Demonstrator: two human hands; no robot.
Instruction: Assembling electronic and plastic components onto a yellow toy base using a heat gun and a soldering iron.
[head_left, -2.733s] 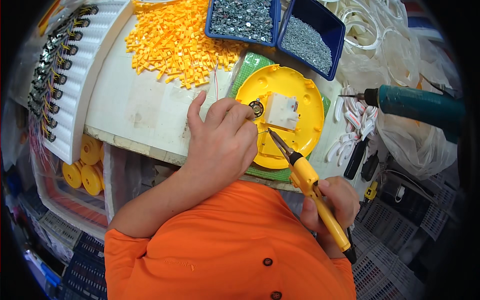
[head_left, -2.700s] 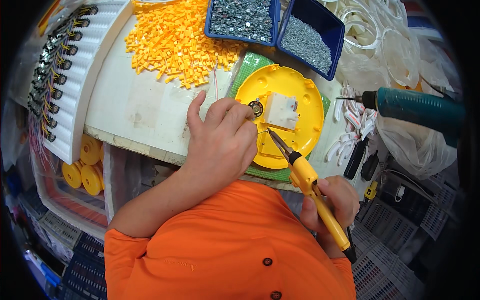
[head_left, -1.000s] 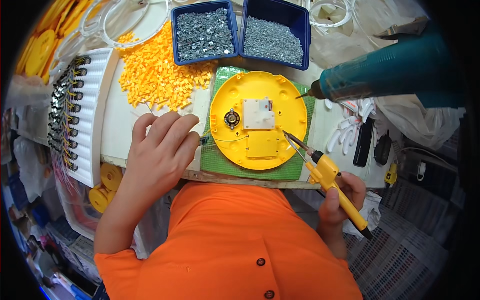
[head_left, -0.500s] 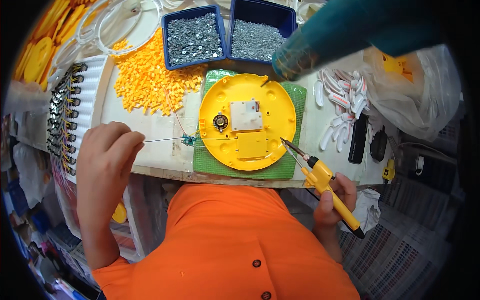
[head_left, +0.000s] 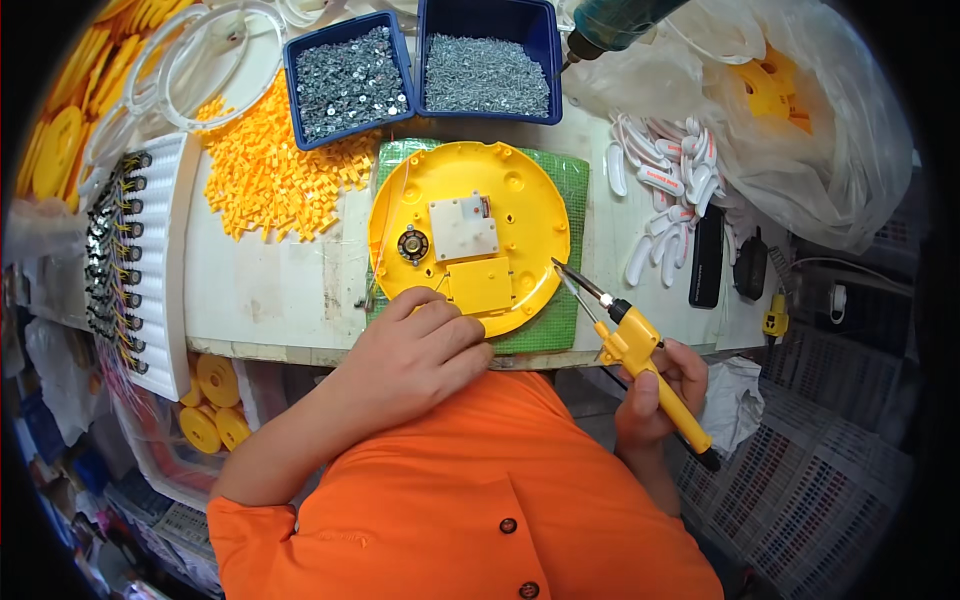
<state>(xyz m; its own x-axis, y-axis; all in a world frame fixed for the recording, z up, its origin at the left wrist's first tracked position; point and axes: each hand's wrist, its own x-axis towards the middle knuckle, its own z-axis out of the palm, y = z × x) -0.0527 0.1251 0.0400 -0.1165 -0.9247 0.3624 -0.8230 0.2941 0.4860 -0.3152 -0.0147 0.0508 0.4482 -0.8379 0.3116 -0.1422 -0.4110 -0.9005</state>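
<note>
A round yellow plastic casing [head_left: 545, 225] lies open on a green mat [head_left: 560, 185]. Inside it sit a white box-shaped module [head_left: 463, 227], a round black speaker-like part [head_left: 412, 245] and a rectangular yellow cover [head_left: 478, 286]. My left hand [head_left: 425, 345] rests over the casing's near left edge, fingers bent and drawn together by the cover; what the fingertips pinch, if anything, is hidden. A thin wire [head_left: 378, 250] runs along the casing's left side. In my right hand [head_left: 665, 390] is a yellow soldering gun [head_left: 632, 338], its tip close to the casing's right rim.
Two blue bins [head_left: 410, 70] of small metal parts stand at the back, beside a heap of small yellow pieces [head_left: 270, 180]. A hanging power screwdriver [head_left: 610, 25] points down behind. White curved pieces [head_left: 665, 190] and a black bar [head_left: 707, 255] lie right; a white foam tray [head_left: 170, 260] stands left.
My left hand has moved right, from the left tabletop with a wire to the casing's near edge. The small green circuit board is no longer visible. The hanging screwdriver has swung away toward the back.
</note>
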